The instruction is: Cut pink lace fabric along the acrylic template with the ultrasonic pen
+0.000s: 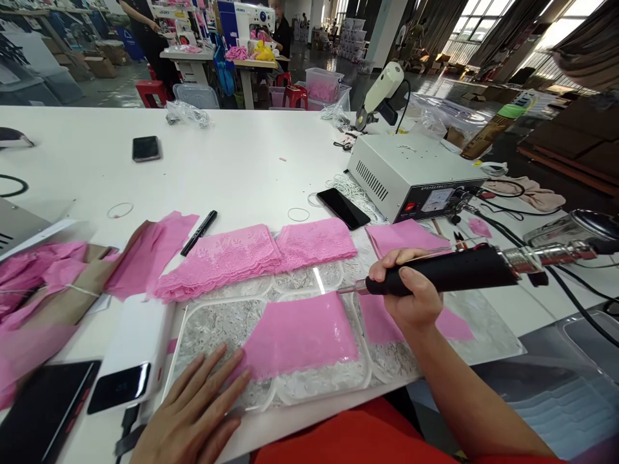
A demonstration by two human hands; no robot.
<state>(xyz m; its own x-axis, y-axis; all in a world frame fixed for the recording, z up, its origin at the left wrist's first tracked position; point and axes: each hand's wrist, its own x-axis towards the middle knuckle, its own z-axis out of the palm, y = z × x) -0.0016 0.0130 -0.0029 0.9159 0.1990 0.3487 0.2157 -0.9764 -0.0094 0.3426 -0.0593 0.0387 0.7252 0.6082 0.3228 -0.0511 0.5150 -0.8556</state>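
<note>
My right hand (413,293) is wrapped round the black handle of a corded tool (449,270), perhaps an ultrasonic one. Its thin metal tip points left, at the upper right corner of a pink fabric piece (302,335). That piece lies under a clear plastic template (217,316) with rounded white edges, on a grey marbled board. Flat with fingers spread, my left hand (203,399) rests on the template's left part, fingertips at the fabric's left edge. Behind the template lie stacked pink lace pieces (232,254). More pink fabric (403,237) is partly hidden by my right hand.
A grey power box (416,174) with cables stands at the right rear. A black phone (343,208) and a marker (199,232) lie behind the lace. Bundled pink fabric (43,283), a white power bank (138,341) and a black device (46,406) occupy the left.
</note>
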